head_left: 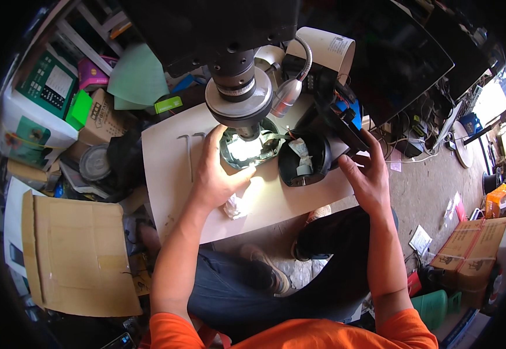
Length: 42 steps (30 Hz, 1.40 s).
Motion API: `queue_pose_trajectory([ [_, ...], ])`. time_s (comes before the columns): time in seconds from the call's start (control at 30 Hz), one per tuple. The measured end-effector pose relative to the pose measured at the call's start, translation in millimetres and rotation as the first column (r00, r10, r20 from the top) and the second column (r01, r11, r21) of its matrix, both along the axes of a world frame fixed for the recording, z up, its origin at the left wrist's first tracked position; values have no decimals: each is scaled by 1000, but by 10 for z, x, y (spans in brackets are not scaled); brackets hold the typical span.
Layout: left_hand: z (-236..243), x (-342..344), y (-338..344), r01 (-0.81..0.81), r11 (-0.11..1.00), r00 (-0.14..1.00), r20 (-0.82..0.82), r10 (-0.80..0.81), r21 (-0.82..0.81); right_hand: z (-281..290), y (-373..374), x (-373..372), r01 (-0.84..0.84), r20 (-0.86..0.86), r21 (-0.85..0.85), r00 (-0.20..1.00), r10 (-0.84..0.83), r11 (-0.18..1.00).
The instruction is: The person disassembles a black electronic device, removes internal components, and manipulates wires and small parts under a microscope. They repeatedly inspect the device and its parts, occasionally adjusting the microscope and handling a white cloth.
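My left hand (219, 174) curves round the near-left side of a dark round housing (225, 152), thumb and fingers on its rim. The housing's inside is washed out by bright light. Beside it lies a black cup-shaped shell (288, 166) with a white connector and wires inside. At the right, my right hand (370, 177) grips the edge of a black curved plastic part (346, 131) between thumb and fingers. A black lens with a pale ring (239, 93) hangs over the lit housing. Close to my left thumb lies a crumpled white tissue (235, 207).
A pale board (168, 174) forms the work surface, with two L-shaped hex keys (189, 157) on its left. A flexible-neck lamp (288, 96) reaches down by the lens. Cardboard boxes (84, 256) crowd the left; cables (410, 154) and a taped carton (468, 250) lie to the right.
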State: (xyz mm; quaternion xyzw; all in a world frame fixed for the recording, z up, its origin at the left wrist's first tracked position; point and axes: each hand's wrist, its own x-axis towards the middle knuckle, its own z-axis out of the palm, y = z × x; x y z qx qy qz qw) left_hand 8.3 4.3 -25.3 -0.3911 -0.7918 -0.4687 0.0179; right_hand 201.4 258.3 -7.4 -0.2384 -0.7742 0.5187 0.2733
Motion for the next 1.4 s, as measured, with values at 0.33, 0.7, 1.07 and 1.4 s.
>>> queue_pose_trajectory([
  [0.33,-50,-38,-5,24,999,999,-30,-25,-26,4,9,3,9,7,21,1000,-10,1000],
  [0.7,-65,-8,40,1,999,1000,-24,-2,-41,-8,-7,34,11,-12,37,1000,-11,999],
  [1.07,-199,-59,27,-47,999,994,101,48,-9,-136,60,13,12,-29,85,1000,-10,996],
  [1.4,-198,-39,30,48,998,990,-138,-43,33,-205,99,19,18,-11,0,1000,-18,1000],
])
